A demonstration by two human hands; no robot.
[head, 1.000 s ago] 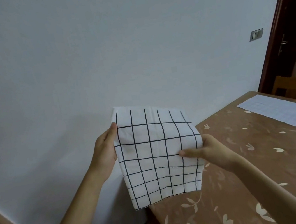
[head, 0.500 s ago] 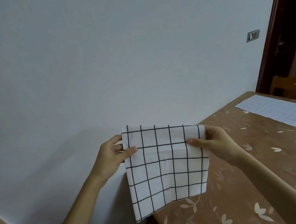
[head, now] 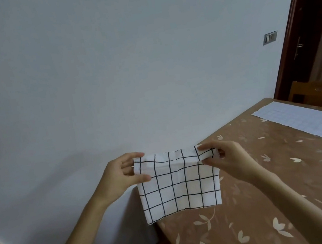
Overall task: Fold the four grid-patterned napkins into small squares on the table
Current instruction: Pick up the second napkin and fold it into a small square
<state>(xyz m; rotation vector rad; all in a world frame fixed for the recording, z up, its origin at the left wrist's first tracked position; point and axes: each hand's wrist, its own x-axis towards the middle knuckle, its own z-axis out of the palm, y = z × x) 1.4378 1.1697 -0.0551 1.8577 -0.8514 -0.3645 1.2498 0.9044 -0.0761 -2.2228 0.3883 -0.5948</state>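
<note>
Left hand (head: 120, 176), right hand (head: 228, 159) — pinching napkin (head: 180, 187)

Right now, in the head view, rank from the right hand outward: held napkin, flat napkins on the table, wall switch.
1. Held napkin: pinched in the right hand.
2. Flat napkins: on the table's far right.
3. Wall switch: high by the door.

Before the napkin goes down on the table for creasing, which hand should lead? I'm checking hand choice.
Probably the right hand: it pinches the napkin corner over the table, while the left hand holds its corner off the table's edge.
</note>
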